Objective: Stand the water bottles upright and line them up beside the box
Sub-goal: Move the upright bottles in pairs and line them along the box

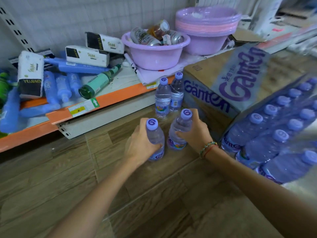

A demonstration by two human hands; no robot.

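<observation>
1. We are looking at small clear water bottles with lilac caps, each cap printed with a dark spiral mark, and a colourful label band low on the body.
2. We are counting four loose bottles on the wood-look floor [51,177]: two standing free and two in our hands.
3. The box [214,93], brown cardboard printed "Ganten" in purple, is our landmark; all four bottles are sitting on its left side.
4. The back pair [169,98] is standing just beside the box's left front face, the two bottles touching each other, close under the orange shelf edge [106,102].
5. The left-hand bottle [155,140] is standing farther from the box, with the right-hand bottle [179,131] between it and the box.
6. All four are pointing cap-up, long axes near vertical; the right-hand bottle is leaning slightly toward the box.
7. Our left hand [140,143] is curling round its bottle's body, fingertips wrapping the lower half.
8. Our right hand [193,129] is gripping its bottle round the shoulder, thumb across the front.
9. To the right of the box, one shrink-wrapped pack [277,134] of the same bottles is lying tilted; we are not able to count them surely.
</observation>
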